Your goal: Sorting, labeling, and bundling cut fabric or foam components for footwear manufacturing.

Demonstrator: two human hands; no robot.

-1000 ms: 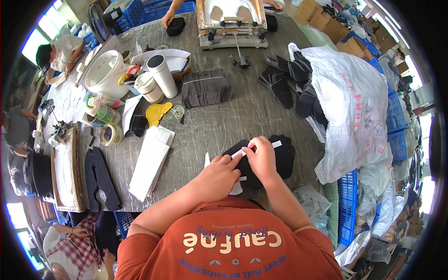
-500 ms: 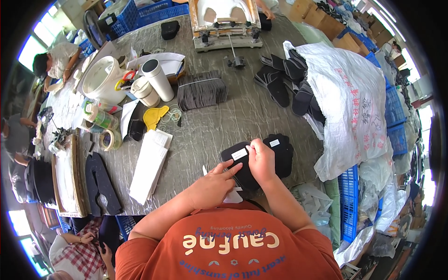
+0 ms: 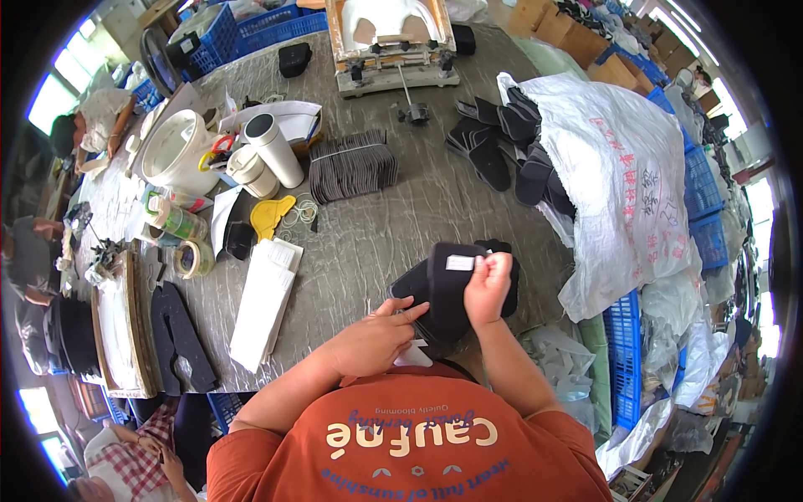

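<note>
My right hand (image 3: pixel 488 289) is closed on a flat black pad (image 3: pixel 450 297) with rounded corners, gripping its right edge beside a small white label (image 3: pixel 460 263). That pad is tilted up over another black pad (image 3: pixel 411 284) lying on the table. Fingers stretched and apart, my left hand (image 3: pixel 376 339) rests at the lower left of the pads, its fingertips touching them. A white slip of paper (image 3: pixel 414 356) shows just below the left fingers. More black pads (image 3: pixel 512 289) lie behind my right hand, largely hidden by it.
White paper strips (image 3: pixel 266 305) lie to the left. Beyond them are a yellow piece (image 3: pixel 272 216), a white tumbler (image 3: pixel 274 151) and a banded row of dark pieces (image 3: pixel 353 166). A white woven sack (image 3: pixel 619 184) spills black pads at right; a clamped frame (image 3: pixel 393 42) stands at the back.
My right hand has moved slightly right, raising the labelled pad off the one beneath. My left hand has stayed low, fingers still extended. The whole view has shifted a little.
</note>
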